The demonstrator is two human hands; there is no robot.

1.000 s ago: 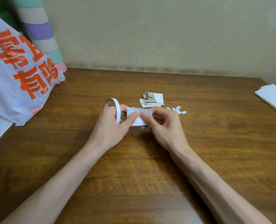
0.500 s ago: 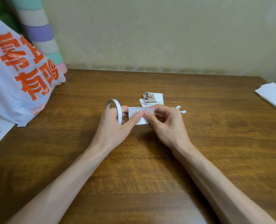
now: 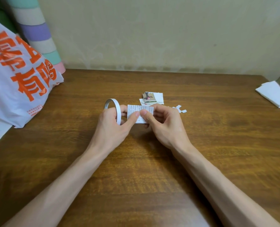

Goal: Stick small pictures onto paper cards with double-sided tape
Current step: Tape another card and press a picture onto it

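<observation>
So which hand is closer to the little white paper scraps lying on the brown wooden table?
The right hand. The little white paper scraps lie just beyond its knuckles, while the left hand, wearing the white tape ring, is on the far side of the printed card.

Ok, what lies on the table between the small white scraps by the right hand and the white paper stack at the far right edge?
Nothing: the head view shows only bare wooden table between the scraps and the white paper stack.
</observation>
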